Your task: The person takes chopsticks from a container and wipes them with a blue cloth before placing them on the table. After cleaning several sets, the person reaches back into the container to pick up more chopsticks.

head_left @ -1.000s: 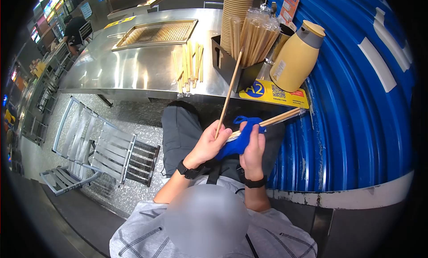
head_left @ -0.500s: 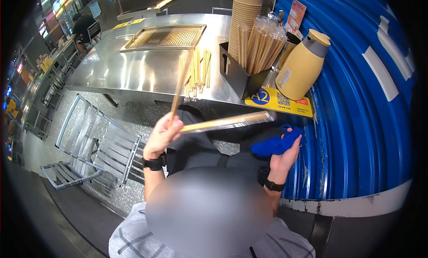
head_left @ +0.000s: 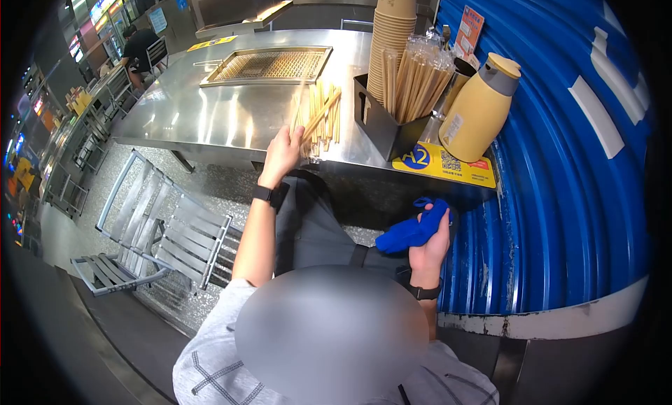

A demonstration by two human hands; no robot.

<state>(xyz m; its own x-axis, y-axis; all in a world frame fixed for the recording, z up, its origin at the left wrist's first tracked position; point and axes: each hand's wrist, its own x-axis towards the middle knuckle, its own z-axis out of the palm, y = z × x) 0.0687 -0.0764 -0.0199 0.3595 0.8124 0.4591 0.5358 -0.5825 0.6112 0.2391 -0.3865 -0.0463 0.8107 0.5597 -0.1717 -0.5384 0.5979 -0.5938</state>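
At the front edge of the steel table, my left hand is closed around chopsticks, some of them blurred. They cross a loose pile of wooden chopsticks lying on the tabletop. Which sticks are gripped and which lie beneath is hard to separate. My right hand is closed on a bunched blue cloth, held low over my lap beside the corrugated blue wall. A dark band circles each wrist.
The steel table carries a mesh grill. At right stand a black caddy of wrapped chopsticks, stacked paper cups and a yellow jug. A slatted chair is at left; a person sits far back.
My left hand has moved forward and up to the table with the chopsticks, which now reach the pile. My right hand has shifted slightly left with the blue cloth.
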